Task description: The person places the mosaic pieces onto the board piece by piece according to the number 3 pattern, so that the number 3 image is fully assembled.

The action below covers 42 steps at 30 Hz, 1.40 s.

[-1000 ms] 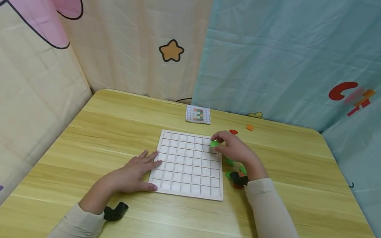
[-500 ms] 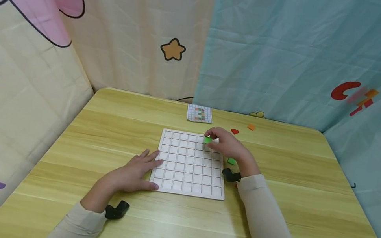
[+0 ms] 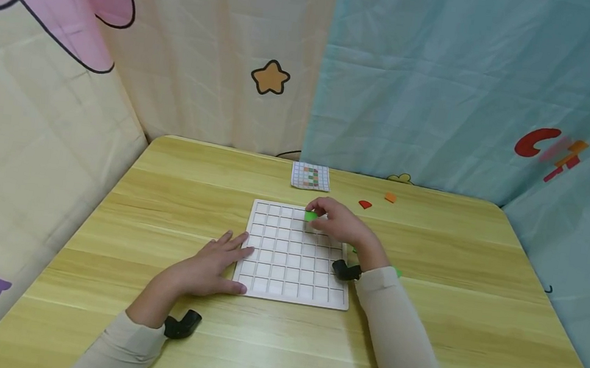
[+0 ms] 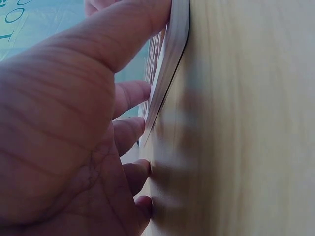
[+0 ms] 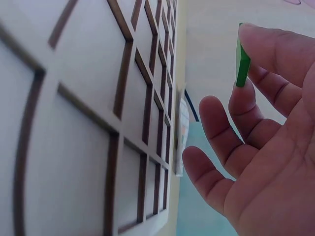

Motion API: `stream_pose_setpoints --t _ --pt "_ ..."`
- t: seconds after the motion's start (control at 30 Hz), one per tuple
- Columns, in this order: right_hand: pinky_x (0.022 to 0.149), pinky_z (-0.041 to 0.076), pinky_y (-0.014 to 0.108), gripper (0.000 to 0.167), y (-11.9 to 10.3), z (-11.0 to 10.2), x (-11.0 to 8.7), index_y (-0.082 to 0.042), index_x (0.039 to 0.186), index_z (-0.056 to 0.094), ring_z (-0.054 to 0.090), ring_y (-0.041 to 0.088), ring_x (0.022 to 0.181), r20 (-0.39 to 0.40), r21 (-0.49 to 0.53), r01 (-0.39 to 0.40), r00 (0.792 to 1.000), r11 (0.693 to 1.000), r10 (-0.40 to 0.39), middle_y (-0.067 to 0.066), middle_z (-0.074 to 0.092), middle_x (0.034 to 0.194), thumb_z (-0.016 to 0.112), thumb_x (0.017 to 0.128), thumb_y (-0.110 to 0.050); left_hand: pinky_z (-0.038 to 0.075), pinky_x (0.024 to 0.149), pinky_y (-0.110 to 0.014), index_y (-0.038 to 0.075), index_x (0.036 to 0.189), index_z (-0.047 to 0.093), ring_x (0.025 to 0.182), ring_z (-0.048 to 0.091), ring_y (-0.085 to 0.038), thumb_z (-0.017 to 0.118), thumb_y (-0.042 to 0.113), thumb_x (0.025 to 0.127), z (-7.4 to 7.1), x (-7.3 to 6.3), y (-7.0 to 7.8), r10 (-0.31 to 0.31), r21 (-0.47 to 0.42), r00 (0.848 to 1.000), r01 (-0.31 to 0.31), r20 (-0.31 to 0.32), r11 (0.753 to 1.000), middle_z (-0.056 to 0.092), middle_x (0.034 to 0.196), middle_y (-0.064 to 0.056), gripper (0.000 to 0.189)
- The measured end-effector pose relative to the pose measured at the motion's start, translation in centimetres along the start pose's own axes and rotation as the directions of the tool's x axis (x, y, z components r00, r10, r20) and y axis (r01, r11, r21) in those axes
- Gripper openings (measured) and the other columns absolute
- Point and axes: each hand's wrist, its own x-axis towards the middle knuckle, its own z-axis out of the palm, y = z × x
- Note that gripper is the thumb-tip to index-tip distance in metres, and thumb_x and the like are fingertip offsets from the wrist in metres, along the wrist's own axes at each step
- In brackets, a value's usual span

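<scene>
A white grid board [image 3: 270, 267] with recessed square cells lies on the wooden table. My left hand [image 3: 207, 268] rests at its left edge, fingers spread; in the left wrist view the thumb and some fingertips touch the board's rim [image 4: 170, 64]. Above the board's far rows, my right hand [image 3: 342, 223] pinches a green tile [image 3: 310, 216] between thumb and a finger. The right wrist view shows this green tile [image 5: 242, 61] held on edge, apart from the board, with the other fingers loosely bent.
Behind the board lies a small card [image 3: 310, 177] printed with a coloured grid pattern. A red piece [image 3: 365, 204] and an orange piece [image 3: 390, 197] lie at the back right. Green bits [image 3: 398, 272] show partly behind the right wrist. Curtains [image 3: 425, 71] hang behind the table.
My right hand has moved left across the board's far rows with the green tile in its pinch. The left hand has stayed at the left edge.
</scene>
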Motion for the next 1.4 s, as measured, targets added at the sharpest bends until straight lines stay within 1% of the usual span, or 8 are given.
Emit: stream_pose_setpoints --t 0.13,0.33,0.63,0.97,1.17,1.4 --pt "0.091 0.043 0.039 0.024 0.0 0.5 0.5 -0.007 0.117 0.061 0.049 0.025 0.104 0.003 0.012 0.001 1.000 1.000 -0.001 0.007 0.056 0.111 0.064 0.094 -0.008 0.010 0.115 -0.063 0.007 0.152 0.040 0.149 0.005 -0.043 0.074 0.043 0.088 0.0 0.1 0.0 -0.002 0.002 1.000 0.002 0.000 1.000 0.017 0.164 -0.014 0.081" --pt "0.090 0.042 0.039 0.024 -0.1 1.2 1.0 -0.007 0.117 0.061 0.047 0.025 0.103 0.007 0.045 -0.029 1.000 0.999 0.029 0.008 0.055 0.109 0.065 0.094 -0.008 0.011 0.115 -0.064 0.007 0.152 0.040 0.149 0.005 -0.043 0.074 0.043 0.087 0.0 0.1 0.0 -0.004 0.003 1.000 0.004 0.001 1.000 0.018 0.164 -0.014 0.081" --pt "0.089 0.042 0.039 0.022 0.1 1.8 1.6 -0.011 0.116 0.061 0.048 0.025 0.102 0.012 0.026 -0.081 0.997 0.996 0.081 0.007 0.056 0.109 0.066 0.095 -0.011 0.010 0.115 -0.064 0.007 0.152 0.041 0.149 0.006 -0.044 0.074 0.042 0.088 0.0 0.1 0.0 0.001 0.001 1.000 -0.001 -0.003 1.000 0.018 0.164 -0.013 0.080" --pt "0.079 0.042 0.035 0.020 0.1 2.1 1.9 -0.009 0.113 0.061 0.048 0.023 0.089 0.030 0.013 -0.059 0.998 0.998 0.058 0.007 0.055 0.095 0.068 0.094 -0.011 0.009 0.115 -0.063 0.007 0.152 0.041 0.149 0.005 -0.043 0.074 0.043 0.088 0.0 0.1 0.0 -0.011 -0.007 1.000 0.011 0.000 1.000 0.017 0.164 -0.012 0.080" --pt "0.080 0.041 0.035 0.020 0.1 2.3 2.0 -0.009 0.113 0.062 0.048 0.023 0.089 0.041 0.012 -0.062 0.997 0.998 0.061 0.007 0.055 0.095 0.068 0.094 -0.010 0.010 0.115 -0.063 0.007 0.151 0.041 0.149 0.005 -0.044 0.074 0.042 0.088 -0.1 0.1 0.1 -0.016 0.000 1.000 0.016 -0.001 1.000 0.018 0.164 -0.013 0.080" --pt "0.085 0.041 0.035 0.021 0.5 2.5 2.3 -0.009 0.113 0.062 0.048 0.022 0.095 0.050 0.000 -0.062 0.997 0.998 0.061 0.005 0.056 0.103 0.068 0.094 -0.008 0.009 0.115 -0.063 0.007 0.152 0.041 0.149 0.005 -0.044 0.074 0.042 0.087 -0.1 0.0 0.1 -0.014 -0.006 1.000 0.014 -0.001 1.000 0.017 0.164 -0.013 0.080"
